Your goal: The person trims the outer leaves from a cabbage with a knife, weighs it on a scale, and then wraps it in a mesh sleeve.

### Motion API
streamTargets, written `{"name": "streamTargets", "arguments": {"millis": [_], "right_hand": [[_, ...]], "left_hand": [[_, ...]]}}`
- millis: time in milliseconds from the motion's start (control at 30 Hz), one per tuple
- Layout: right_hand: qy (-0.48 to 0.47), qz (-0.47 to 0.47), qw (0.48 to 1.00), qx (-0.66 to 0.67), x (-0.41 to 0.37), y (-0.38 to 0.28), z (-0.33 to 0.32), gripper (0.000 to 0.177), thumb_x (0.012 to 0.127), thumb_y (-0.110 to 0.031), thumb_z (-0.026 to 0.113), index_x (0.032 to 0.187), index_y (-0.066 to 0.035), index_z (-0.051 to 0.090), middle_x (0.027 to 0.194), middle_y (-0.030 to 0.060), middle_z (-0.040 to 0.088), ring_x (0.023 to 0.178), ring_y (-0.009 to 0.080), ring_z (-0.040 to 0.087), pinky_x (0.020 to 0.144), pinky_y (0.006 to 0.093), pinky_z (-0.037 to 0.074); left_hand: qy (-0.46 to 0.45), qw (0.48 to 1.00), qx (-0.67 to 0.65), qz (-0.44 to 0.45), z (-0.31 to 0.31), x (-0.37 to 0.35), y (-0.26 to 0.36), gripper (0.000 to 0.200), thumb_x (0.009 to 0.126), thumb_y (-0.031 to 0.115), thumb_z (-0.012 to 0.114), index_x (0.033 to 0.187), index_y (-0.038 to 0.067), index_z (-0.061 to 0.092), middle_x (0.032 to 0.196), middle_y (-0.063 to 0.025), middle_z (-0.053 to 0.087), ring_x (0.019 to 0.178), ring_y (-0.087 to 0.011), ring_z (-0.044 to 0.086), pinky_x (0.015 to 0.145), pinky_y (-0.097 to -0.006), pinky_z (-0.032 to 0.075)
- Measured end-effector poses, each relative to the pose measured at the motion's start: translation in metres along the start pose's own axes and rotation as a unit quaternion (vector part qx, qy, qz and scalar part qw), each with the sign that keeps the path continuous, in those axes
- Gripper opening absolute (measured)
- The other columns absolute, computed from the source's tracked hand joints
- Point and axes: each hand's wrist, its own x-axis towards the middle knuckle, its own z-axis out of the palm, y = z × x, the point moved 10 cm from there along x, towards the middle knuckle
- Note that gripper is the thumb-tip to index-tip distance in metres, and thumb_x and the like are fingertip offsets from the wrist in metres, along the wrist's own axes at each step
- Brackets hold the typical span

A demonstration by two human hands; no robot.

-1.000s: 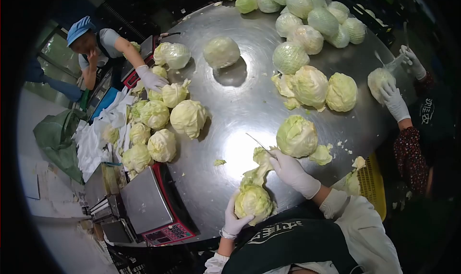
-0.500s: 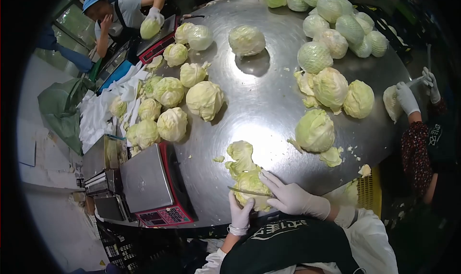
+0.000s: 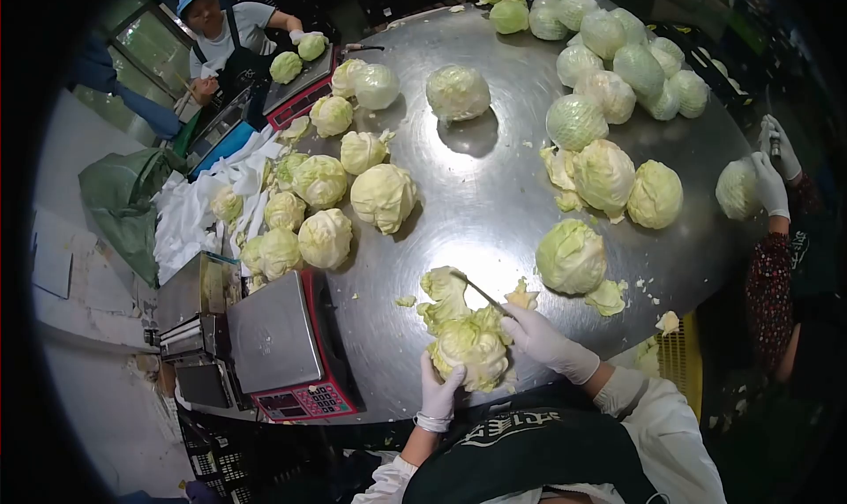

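My left hand [image 3: 438, 394], in a white glove, cups the near left side of a cabbage [image 3: 474, 352] at the table's front edge. In my gloved right hand [image 3: 545, 341] is a knife [image 3: 479, 290], its dark thin blade pointing up and left above the cabbage's far side. Loose outer leaves [image 3: 444, 294] lie just beyond the cabbage, and a pale leaf scrap [image 3: 522, 294] sits near the knife hand. To the right stands another cabbage [image 3: 572, 257] with a torn leaf [image 3: 606, 297] beside it.
Left of me is a red scale [image 3: 281, 332]. Several cabbages [image 3: 382, 197] stand along the left, and a pile of wrapped cabbages [image 3: 637, 68] at the far right. Co-workers' hands [image 3: 772, 184] work around the steel table [image 3: 476, 199]; a yellow crate [image 3: 679, 363] is at right.
The knife has gone from lying across the cabbage to pointing away above its far side. A leaf scrap now shows beside it. A co-worker's cabbages now rest on the far scale.
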Motion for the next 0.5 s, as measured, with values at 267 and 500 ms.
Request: {"name": "streamTargets", "arguments": {"millis": [267,500], "right_hand": [[0.132,0.055,0.989,-0.022,0.024,0.053,-0.028,0.038,0.102,-0.027,0.054,0.130,-0.001,0.056,0.098,0.0234,0.070,0.093,0.0388,0.069,0.083,0.0454,0.052],[0.128,0.010,0.980,-0.148,0.025,-0.014,-0.019,0.063,0.094,-0.032,0.067,0.146,-0.004,0.045,0.133,0.0232,0.059,0.113,0.0383,0.064,0.096,0.0436,0.051]], "left_hand": [[0.033,0.996,0.072,0.047,-0.037,-0.019,0.019,0.064,0.095,0.014,0.071,0.148,0.000,0.036,0.139,-0.0135,0.052,0.129,-0.0228,0.052,0.111,-0.0386,0.042],[0.122,0.930,0.309,0.159,-0.046,-0.031,0.031,0.093,0.084,0.026,0.085,0.152,-0.003,0.027,0.138,-0.0194,0.047,0.129,-0.0293,0.052,0.113,-0.0413,0.039]]}}
